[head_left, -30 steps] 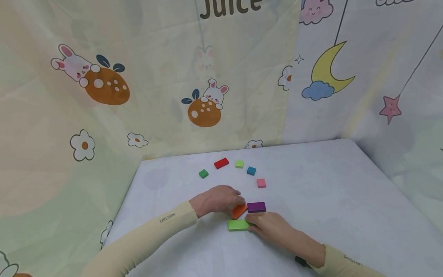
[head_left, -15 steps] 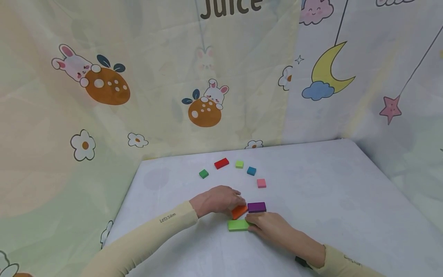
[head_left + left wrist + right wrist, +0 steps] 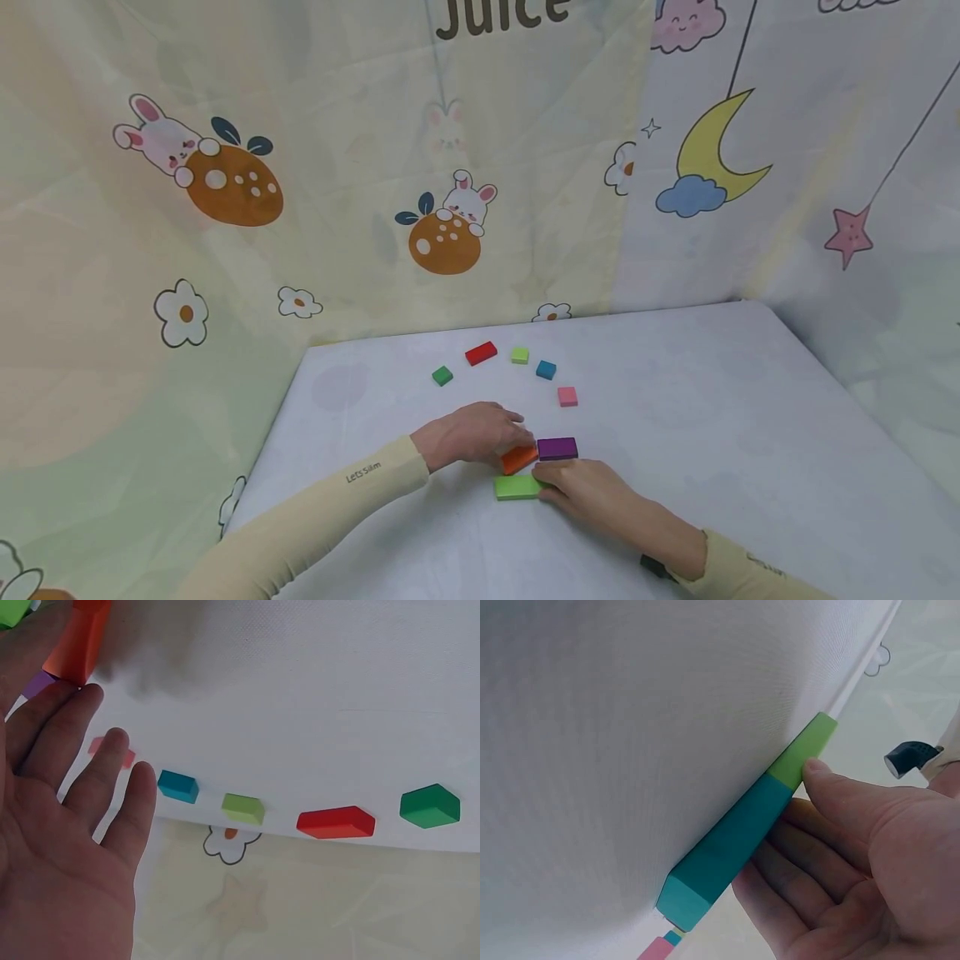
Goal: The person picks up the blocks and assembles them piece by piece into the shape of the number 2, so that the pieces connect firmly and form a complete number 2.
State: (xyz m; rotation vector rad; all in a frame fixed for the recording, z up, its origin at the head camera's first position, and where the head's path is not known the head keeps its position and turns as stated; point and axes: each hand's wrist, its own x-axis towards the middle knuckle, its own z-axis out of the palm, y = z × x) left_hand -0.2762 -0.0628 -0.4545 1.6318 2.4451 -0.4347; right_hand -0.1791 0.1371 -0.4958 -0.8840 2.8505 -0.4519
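My left hand [image 3: 476,432] pinches an orange block [image 3: 519,459] between thumb and fingertips; in the left wrist view the block [image 3: 81,645] stands by the index fingertip, the other fingers spread loosely. A purple block [image 3: 557,449] lies just right of the orange one. Right below them is a long light green block [image 3: 516,488], its right end under my right hand [image 3: 581,492]. From the right wrist view, a teal block [image 3: 731,836] joins end to end with the light green block [image 3: 804,750]. The right thumb presses the green near the seam, and fingers curl behind the teal.
Farther back on the white table [image 3: 712,417] lie small blocks in an arc: green [image 3: 442,376], red [image 3: 481,353], lime [image 3: 520,356], blue [image 3: 546,370] and pink [image 3: 567,397]. A printed cloth wall [image 3: 337,208] rises at the table's back edge.
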